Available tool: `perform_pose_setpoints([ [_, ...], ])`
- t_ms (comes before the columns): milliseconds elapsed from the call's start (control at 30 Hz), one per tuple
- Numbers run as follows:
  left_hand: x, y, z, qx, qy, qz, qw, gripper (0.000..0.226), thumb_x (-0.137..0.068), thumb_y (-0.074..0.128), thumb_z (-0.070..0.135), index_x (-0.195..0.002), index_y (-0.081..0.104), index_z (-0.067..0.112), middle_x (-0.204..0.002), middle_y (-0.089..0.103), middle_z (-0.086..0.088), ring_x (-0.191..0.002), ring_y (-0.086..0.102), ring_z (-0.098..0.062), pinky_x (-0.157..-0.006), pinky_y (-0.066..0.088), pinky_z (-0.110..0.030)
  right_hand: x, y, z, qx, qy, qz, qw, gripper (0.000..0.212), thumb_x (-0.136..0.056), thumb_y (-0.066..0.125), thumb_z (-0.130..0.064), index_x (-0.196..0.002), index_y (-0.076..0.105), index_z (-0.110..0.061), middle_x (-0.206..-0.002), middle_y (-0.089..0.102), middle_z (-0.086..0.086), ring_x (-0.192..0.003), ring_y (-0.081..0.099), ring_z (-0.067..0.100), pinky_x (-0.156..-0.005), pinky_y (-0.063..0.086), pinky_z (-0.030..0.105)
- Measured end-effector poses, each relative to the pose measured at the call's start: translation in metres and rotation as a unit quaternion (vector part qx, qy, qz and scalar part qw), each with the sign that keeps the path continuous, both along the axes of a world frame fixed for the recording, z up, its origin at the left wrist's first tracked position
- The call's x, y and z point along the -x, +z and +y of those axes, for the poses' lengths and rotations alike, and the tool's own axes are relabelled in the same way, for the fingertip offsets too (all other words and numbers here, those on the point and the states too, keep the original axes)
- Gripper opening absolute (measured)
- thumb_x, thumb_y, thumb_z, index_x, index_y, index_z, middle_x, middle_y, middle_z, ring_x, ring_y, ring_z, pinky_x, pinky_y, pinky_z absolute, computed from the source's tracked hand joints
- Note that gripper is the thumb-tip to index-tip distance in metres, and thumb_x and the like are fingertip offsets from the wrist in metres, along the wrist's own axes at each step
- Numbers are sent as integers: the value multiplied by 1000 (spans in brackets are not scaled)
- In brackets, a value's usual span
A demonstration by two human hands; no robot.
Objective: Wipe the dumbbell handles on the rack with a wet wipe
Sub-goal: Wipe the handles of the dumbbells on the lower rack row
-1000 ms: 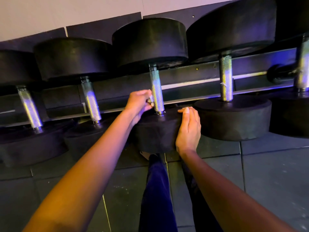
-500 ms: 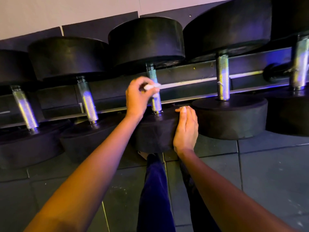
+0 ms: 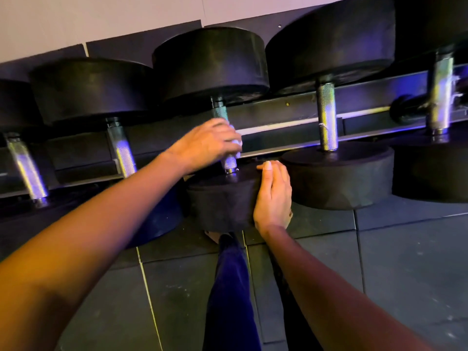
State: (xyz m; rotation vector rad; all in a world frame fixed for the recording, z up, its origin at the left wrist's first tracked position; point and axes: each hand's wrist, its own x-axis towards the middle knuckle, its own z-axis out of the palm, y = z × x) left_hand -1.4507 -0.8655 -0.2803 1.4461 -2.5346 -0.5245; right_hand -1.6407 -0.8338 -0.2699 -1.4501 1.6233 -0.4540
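Ideally we twist our left hand (image 3: 207, 145), gripping the wipe (image 3: 235, 142) round the handle (image 3: 229, 162), along its full length; our right hand (image 3: 274, 196), at four o'clock, rests flat.

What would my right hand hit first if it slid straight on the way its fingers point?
Your right hand lies flat on the dumbbell head, fingers pointing away; straight on, it likely meets the rack rail first, though depth is unclear.
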Motion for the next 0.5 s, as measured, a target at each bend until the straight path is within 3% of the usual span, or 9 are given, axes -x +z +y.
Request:
perform_pose_setpoints([
  [100, -6, -2, 0, 58, 96, 22, 993, 20, -89, 48, 15, -89, 67, 10, -98, 67, -11, -89, 64, -29, -82, 43, -35, 0, 1, 0, -5, -1, 1, 1000, 61, -90, 16, -53, -91, 59, -10, -105, 56, 2, -109, 51, 17, -93, 35, 29],
  [233, -4, -9, 41, 32, 60, 58, 996, 10, -92, 48, 17, -100, 55, 18, -103, 63, -11, -93, 58, -29, -77, 46, -34, 0, 2, 0, -6, -2, 1, 1000, 61, -90, 16, -52, -92, 59, -11, -106, 57, 2, -109, 51, 18, -94, 36, 32],
  [300, -11, -10, 28, 27, 135, 56, 989, 13, -88, 54, 16, -100, 57, 21, -101, 63, -9, -90, 55, -26, -75, 45, -34, 0, 2, 1, -8, -5, 0, 1000, 61, -90, 16, -52, -93, 60, -11, -106, 57, 2, -110, 51, 18, -94, 36, 32],
  [400, 0, -4, 16, -21, 382, 184, 905, 12, -84, 62, 18, -93, 67, 10, -94, 60, -5, -86, 52, -12, -81, 40, -18, -1, 2, 0, -4, -9, 0, 1000, 61, -90, 16, -53, -93, 60, -10, -106, 56, 1, -110, 51, 17, -94, 36, 32],
  [500, 24, -1, 36, -120, 454, 263, 843, 7, -76, 72, 11, -80, 66, 9, -84, 54, 5, -76, 50, 1, -74, 34, -4, -1, 1, 0, -4, -9, 1, 1000, 63, -90, 16, -53, -95, 61, -9, -107, 57, 2, -112, 50, 18, -96, 36, 33],
])
